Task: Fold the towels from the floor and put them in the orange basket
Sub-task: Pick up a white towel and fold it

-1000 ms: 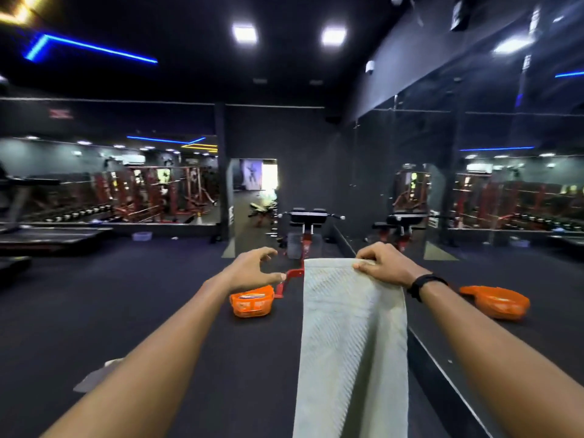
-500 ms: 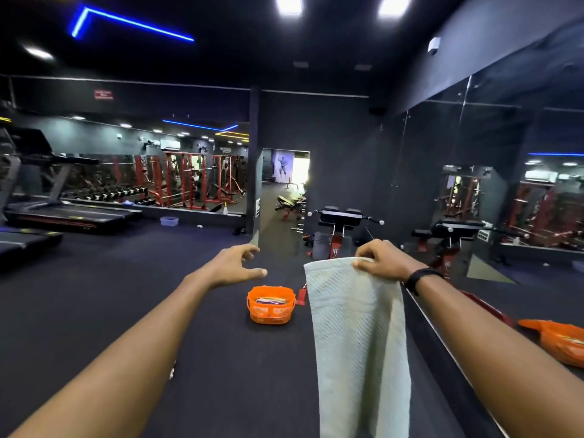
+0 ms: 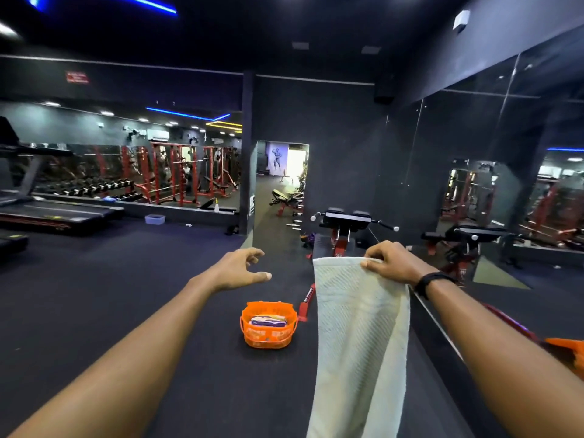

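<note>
Right hand (image 3: 390,262) pinches one top corner of the hanging towel (image 3: 360,336); left hand (image 3: 240,268) empty, fingers spread. Left should likely take the free top corner level, before folding toward the orange basket (image 3: 268,335).

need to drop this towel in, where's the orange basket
The orange basket sits on the dark floor, centre of the head view, just left of the hanging white towel.

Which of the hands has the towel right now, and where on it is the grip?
The right hand pinches the pale towel at its top edge, near one corner, and the towel hangs down from there. The left hand is open and holds nothing.
</note>
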